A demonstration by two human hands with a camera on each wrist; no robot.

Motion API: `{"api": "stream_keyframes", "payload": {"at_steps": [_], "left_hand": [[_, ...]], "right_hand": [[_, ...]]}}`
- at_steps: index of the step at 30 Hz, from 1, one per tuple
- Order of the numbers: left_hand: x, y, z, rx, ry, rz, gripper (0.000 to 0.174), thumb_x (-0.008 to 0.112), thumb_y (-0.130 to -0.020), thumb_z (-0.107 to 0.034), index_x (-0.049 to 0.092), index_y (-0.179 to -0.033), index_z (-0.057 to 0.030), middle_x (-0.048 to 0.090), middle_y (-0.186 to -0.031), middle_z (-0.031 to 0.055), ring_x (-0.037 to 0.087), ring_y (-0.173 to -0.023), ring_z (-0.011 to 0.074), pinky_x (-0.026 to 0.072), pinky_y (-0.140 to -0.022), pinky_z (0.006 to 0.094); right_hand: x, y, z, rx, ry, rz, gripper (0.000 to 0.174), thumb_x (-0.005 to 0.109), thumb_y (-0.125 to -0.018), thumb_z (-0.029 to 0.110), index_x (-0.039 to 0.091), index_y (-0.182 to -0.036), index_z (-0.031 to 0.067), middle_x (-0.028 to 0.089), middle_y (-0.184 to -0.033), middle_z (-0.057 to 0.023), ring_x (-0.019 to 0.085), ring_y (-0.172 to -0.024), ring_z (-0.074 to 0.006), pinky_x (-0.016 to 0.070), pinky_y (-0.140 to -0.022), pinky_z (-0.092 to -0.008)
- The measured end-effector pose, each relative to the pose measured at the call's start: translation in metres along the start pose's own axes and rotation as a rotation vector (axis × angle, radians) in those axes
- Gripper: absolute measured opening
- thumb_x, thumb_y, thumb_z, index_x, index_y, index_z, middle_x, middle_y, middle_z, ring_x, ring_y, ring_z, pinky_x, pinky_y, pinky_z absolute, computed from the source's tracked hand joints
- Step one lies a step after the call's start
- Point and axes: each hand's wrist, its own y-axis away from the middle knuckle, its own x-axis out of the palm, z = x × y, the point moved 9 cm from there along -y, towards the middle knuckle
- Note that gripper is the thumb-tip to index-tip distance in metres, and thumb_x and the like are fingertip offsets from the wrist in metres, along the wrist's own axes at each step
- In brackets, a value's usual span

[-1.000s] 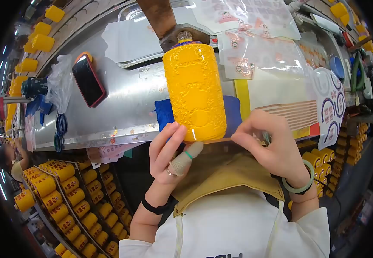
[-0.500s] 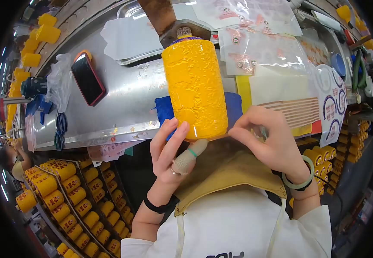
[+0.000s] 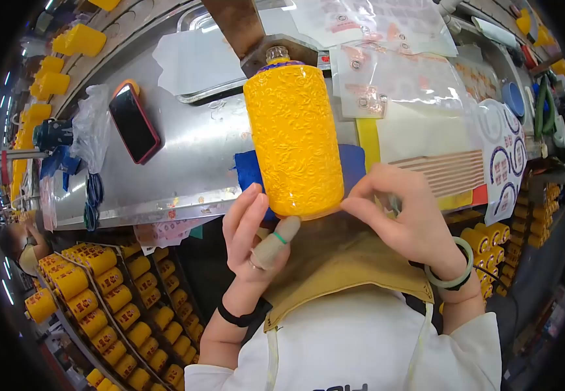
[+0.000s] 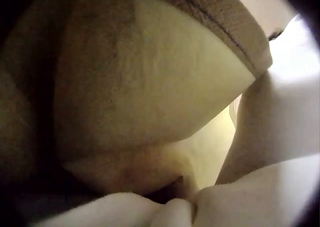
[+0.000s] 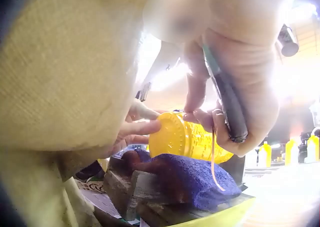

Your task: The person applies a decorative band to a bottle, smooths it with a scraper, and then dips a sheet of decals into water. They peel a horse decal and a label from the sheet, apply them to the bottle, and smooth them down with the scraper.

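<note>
A yellow embossed bottle (image 3: 295,137) lies on a blue cloth pad (image 3: 354,159), its clear neck at a notched metal bracket (image 3: 256,55). My left hand (image 3: 246,238) is at the bottle's base, fingers mostly straight along its left side and the thumb in a finger cot (image 3: 270,251) by the bottom edge. At the base's right edge, my right hand (image 3: 403,208) pinches a thin pinkish strip (image 5: 214,162), which hangs down in the right wrist view. A dark-handled tool (image 5: 232,107) lies in the right palm. Fabric fills most of the left wrist view.
A phone (image 3: 133,124) and a crumpled plastic bag (image 3: 91,127) lie left on the metal table (image 3: 197,150). Printed sticker sheets (image 3: 393,78) and a striped strip sheet (image 3: 445,173) are on the right. Racks of yellow bottles (image 3: 119,300) stand below, left and right.
The bottle has turned about its length: the large medallion facing up earlier has given way to all-over floral relief. My right fingertips have shifted slightly left to the base edge.
</note>
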Motion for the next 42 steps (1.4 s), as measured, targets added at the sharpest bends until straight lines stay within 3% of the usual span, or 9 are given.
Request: {"api": "stream_keyframes", "payload": {"at_steps": [9, 15, 17, 23, 25, 28, 32, 34, 42], "left_hand": [[0.018, -0.024, -0.022, 0.118, 0.013, 0.196, 0.025, 0.077, -0.084, -0.004, 0.08, -0.106, -0.015, 0.065, -0.133, 0.0125, 0.061, -0.126, 0.0399, 0.0551, -0.107, 0.0509], [0.007, -0.002, 0.02, -0.321, 0.218, 0.006, 0.024, 0.078, -0.082, 0.01, 0.079, -0.097, -0.0097, 0.063, -0.135, 0.0166, 0.063, -0.125, 0.0399, 0.0564, -0.106, 0.0475], [0.006, -0.004, -0.009, 0.092, -0.021, 0.065, 0.023, 0.078, -0.081, 0.006, 0.079, -0.098, -0.0097, 0.064, -0.134, 0.0167, 0.061, -0.126, 0.0391, 0.0562, -0.106, 0.0465], [0.016, -0.018, -0.025, 0.143, -0.027, 0.176, 0.019, 0.081, -0.081, -0.004, 0.079, -0.099, -0.0094, 0.065, -0.132, 0.0154, 0.06, -0.128, 0.0387, 0.056, -0.105, 0.047], [0.021, -0.022, -0.021, 0.098, 0.049, 0.2, 0.026, 0.082, -0.081, -0.003, 0.078, -0.106, -0.0084, 0.065, -0.134, 0.0175, 0.06, -0.127, 0.039, 0.0558, -0.106, 0.0454], [0.013, -0.005, 0.018, -0.338, 0.289, -0.013, 0.038, 0.081, -0.082, 0.005, 0.073, -0.119, -0.0025, 0.065, -0.133, 0.0198, 0.064, -0.123, 0.0397, 0.0565, -0.104, 0.0418], [0.005, 0.002, 0.024, -0.389, 0.248, -0.021, 0.036, 0.079, -0.082, 0.006, 0.075, -0.115, -0.0056, 0.065, -0.133, 0.0198, 0.064, -0.122, 0.0388, 0.0564, -0.103, 0.04], [0.005, 0.0, -0.005, 0.074, 0.005, 0.061, 0.03, 0.079, -0.083, 0.003, 0.078, -0.11, -0.0104, 0.063, -0.136, 0.0196, 0.062, -0.126, 0.0382, 0.0555, -0.105, 0.0397], [0.02, -0.023, -0.025, 0.189, -0.021, 0.189, 0.024, 0.081, -0.081, -0.001, 0.08, -0.102, -0.0127, 0.063, -0.137, 0.0158, 0.06, -0.128, 0.0392, 0.0566, -0.105, 0.0442]], "right_hand": [[0.0, 0.0, -0.001, -0.008, 0.002, 0.001, 0.013, 0.077, -0.089, 0.01, 0.073, -0.089, -0.0021, 0.069, -0.081, -0.0127, 0.063, -0.069, -0.0231, 0.0495, -0.065, -0.0344], [0.0, 0.001, 0.001, 0.026, -0.035, 0.023, 0.013, 0.077, -0.088, 0.01, 0.073, -0.09, -0.002, 0.069, -0.081, -0.0128, 0.063, -0.069, -0.0232, 0.0497, -0.065, -0.0344], [-0.002, 0.0, 0.002, 0.013, -0.022, 0.019, 0.013, 0.077, -0.088, 0.01, 0.073, -0.09, -0.002, 0.069, -0.081, -0.013, 0.063, -0.069, -0.0231, 0.0498, -0.065, -0.0343], [-0.001, -0.001, -0.001, -0.001, 0.003, 0.013, 0.014, 0.076, -0.089, 0.011, 0.074, -0.09, -0.0025, 0.07, -0.081, -0.0138, 0.064, -0.069, -0.0235, 0.05, -0.065, -0.0347], [-0.001, -0.001, -0.003, 0.021, -0.012, 0.012, 0.013, 0.076, -0.089, 0.011, 0.074, -0.09, -0.0025, 0.07, -0.082, -0.014, 0.064, -0.069, -0.024, 0.0504, -0.066, -0.035], [0.0, -0.001, -0.004, 0.033, -0.031, 0.023, 0.013, 0.076, -0.089, 0.01, 0.074, -0.09, -0.0024, 0.07, -0.082, -0.0138, 0.065, -0.069, -0.024, 0.0506, -0.066, -0.0347], [0.002, -0.001, -0.003, 0.01, -0.03, 0.025, 0.013, 0.076, -0.089, 0.01, 0.074, -0.09, -0.0022, 0.07, -0.082, -0.0134, 0.065, -0.07, -0.0239, 0.0506, -0.066, -0.0346], [0.0, 0.0, -0.002, -0.011, -0.014, 0.001, 0.013, 0.076, -0.089, 0.01, 0.074, -0.09, -0.0023, 0.07, -0.082, -0.0131, 0.065, -0.069, -0.0236, 0.0506, -0.066, -0.0344], [0.002, -0.002, -0.008, 0.013, -0.023, 0.006, 0.013, 0.076, -0.089, 0.011, 0.074, -0.09, -0.0024, 0.07, -0.082, -0.0129, 0.065, -0.069, -0.023, 0.0508, -0.066, -0.0337]]}}
